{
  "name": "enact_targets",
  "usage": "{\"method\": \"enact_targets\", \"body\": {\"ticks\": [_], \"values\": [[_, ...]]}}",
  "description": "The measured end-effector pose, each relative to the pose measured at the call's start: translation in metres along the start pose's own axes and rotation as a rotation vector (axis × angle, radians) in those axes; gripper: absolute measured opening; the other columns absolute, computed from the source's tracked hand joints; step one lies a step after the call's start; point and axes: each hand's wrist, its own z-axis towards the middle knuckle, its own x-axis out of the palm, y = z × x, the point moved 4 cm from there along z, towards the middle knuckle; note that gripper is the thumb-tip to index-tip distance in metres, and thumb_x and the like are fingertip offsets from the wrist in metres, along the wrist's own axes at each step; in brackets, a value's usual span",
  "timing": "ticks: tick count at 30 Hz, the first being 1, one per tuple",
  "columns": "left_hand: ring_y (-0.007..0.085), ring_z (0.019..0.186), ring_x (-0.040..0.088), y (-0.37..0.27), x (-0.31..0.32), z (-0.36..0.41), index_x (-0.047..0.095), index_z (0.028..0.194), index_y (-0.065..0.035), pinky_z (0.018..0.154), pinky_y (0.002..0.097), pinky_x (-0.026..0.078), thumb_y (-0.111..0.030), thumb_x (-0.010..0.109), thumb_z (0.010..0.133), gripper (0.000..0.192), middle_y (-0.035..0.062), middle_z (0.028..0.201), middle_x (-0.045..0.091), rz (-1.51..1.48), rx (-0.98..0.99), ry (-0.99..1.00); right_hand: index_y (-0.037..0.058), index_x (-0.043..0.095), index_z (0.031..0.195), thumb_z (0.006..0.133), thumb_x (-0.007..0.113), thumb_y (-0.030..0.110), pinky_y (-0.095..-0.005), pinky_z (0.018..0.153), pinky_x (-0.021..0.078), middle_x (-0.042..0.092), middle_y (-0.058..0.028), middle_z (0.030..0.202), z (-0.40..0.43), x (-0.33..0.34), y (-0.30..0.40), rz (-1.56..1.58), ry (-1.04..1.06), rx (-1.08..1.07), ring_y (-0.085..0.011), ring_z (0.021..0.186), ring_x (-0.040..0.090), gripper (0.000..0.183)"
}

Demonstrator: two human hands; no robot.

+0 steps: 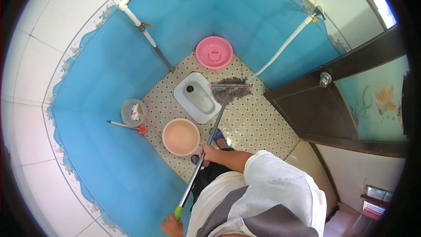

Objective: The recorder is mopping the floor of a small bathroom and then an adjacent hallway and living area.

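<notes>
A mop with a grey string head (233, 93) lies on the patterned tile floor beside the white squat toilet (197, 97). Its metal pole (215, 125) slants down to the green grip. My right hand (207, 153) is wrapped around the middle of the pole. At the lower edge of the view, my left hand (172, 225) holds the pole's green end. The mop strands are spread between the toilet's right edge and a white hose (279, 52).
A peach basin (181, 137) stands by my feet; a pink basin (214, 52) sits in the far corner. At left are a clear waste bin (126, 113) and a red plunger (142, 129). A dark door (306, 108) stands at right. Blue walls enclose the floor.
</notes>
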Motion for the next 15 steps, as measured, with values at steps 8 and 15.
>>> {"method": "enact_targets", "body": {"ticks": [8,15], "values": [[0.0239,0.066,0.052,0.010,0.009,0.038,0.055,0.092,-0.0112,0.056,0.0348,0.042,-0.023,0.058,0.067,0.028,0.0104,0.070,0.054,-0.089,-0.057,0.251,0.0071,0.039,0.063,0.075,0.045,0.011,-0.0335,0.043,0.0365,0.036,-0.0060,0.051,0.002,-0.016,0.033,0.250,0.242,0.041,-0.0198,0.044,0.038,0.014],[0.0274,0.057,0.054,-0.073,0.010,0.122,0.051,0.079,-0.0114,0.050,0.0391,0.042,-0.018,0.063,0.060,0.024,0.0090,0.061,0.054,-0.201,0.026,0.496,0.0039,0.043,0.076,0.078,0.044,0.014,-0.0399,0.051,0.0446,0.043,-0.0094,0.058,0.054,-0.064,0.068,0.110,0.069,-0.151,-0.0239,0.049,0.046,0.011]]}}
